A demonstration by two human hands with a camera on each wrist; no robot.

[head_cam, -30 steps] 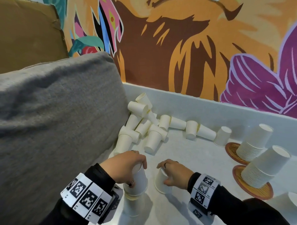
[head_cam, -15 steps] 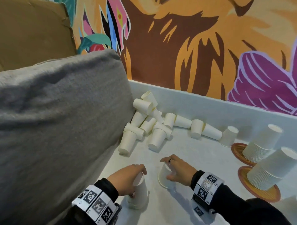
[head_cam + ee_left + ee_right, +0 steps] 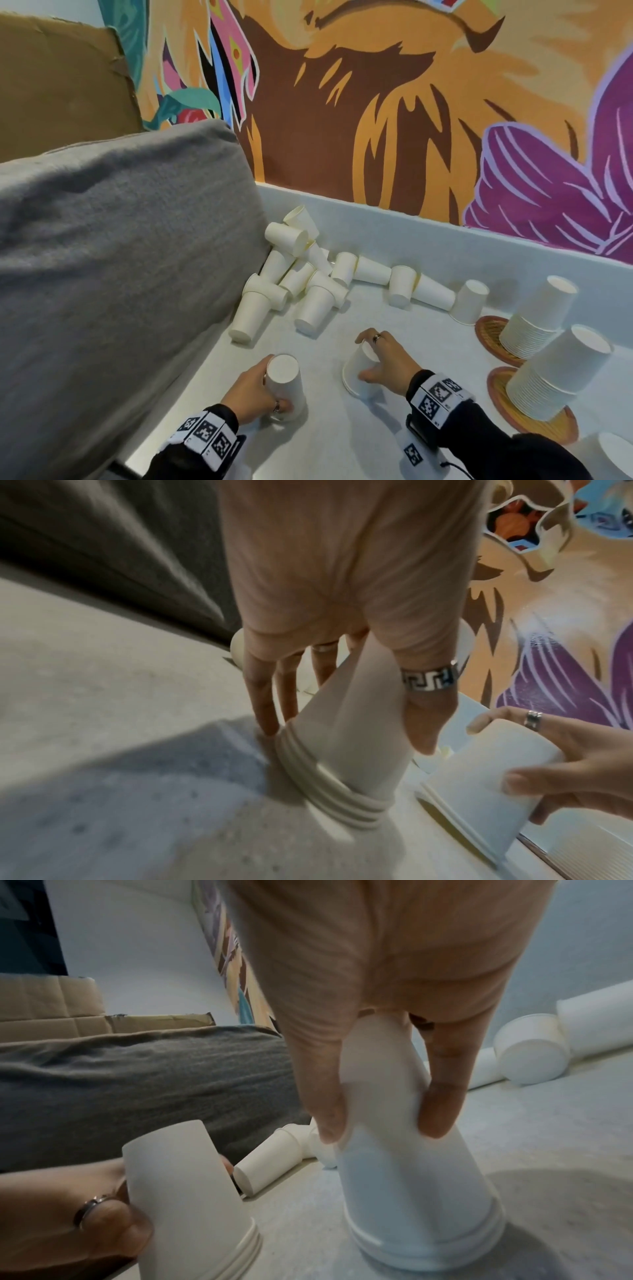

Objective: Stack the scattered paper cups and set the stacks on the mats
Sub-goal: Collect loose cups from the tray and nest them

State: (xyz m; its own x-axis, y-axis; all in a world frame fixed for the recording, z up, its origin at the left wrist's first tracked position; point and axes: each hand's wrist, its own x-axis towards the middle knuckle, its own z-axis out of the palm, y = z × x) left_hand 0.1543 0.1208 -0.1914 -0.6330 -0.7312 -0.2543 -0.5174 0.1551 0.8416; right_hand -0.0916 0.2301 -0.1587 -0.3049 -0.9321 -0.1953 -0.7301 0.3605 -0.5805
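Note:
My left hand (image 3: 274,385) grips a short stack of upside-down white paper cups (image 3: 286,387) that stands on the white surface; nested rims show at its base (image 3: 342,799). Just to its right, my right hand (image 3: 363,358) holds a second short stack (image 3: 356,377) from above, tilted with its rim touching the surface. Thumb and fingers (image 3: 383,1123) pinch its sides. Several loose cups (image 3: 301,274) lie in a heap against the cushion. On the right, two woven mats (image 3: 488,330) (image 3: 548,428) each bear a tall leaning stack (image 3: 537,318) (image 3: 561,373).
A grey cushion (image 3: 120,257) walls off the left side. A low white ledge (image 3: 445,246) runs along the back under a painted wall. One upside-down cup (image 3: 469,301) stands by the far mat, and another cup (image 3: 616,455) shows at the bottom right corner.
My left hand has pushed its cup down onto the cup beneath and slid lower on the stack, baring its top. The right hand has kept its stack, now tilted more.

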